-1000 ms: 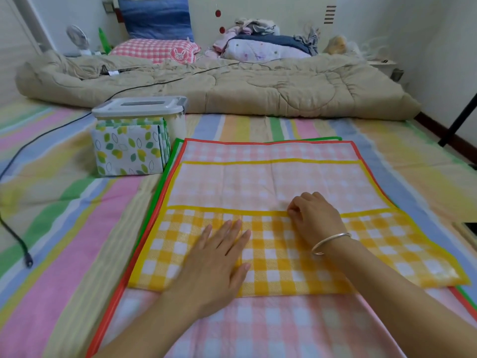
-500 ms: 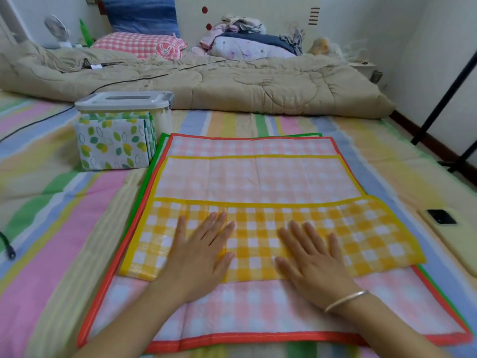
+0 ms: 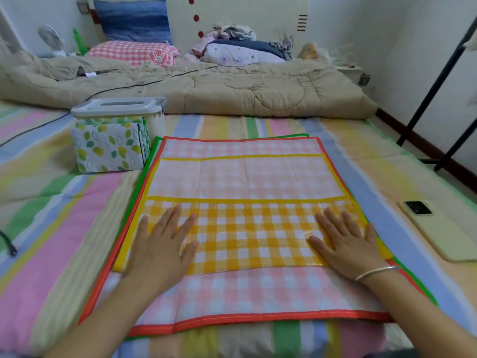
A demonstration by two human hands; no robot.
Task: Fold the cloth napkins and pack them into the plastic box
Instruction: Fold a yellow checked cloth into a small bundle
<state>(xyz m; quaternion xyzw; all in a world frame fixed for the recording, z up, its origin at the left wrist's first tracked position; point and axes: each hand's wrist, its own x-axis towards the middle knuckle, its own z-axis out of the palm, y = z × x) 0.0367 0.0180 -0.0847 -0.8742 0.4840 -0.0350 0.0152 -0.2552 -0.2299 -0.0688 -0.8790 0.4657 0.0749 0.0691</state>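
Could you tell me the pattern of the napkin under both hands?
The napkin is yellow-and-white checked; head view.

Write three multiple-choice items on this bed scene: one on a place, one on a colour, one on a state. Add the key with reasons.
1. Where does the pale yellow slab phone lie?
A. on the striped bedsheet, at the person's right
B. on a pillow
C. on the floor

2. What colour is the hem of the large pink checked cloth napkin?
A. blue
B. red-orange
C. black

3. How do the left hand and the right hand lie on the folded yellow checked cloth napkin?
A. clenched in fists
B. pinching a lifted corner
C. flat, fingers straight

Key:
1 A, the phone lies on the sheet beyond the right hand.
2 B, a red-orange band runs round its edge.
3 C, both palms lie on the napkin with fingers spread.
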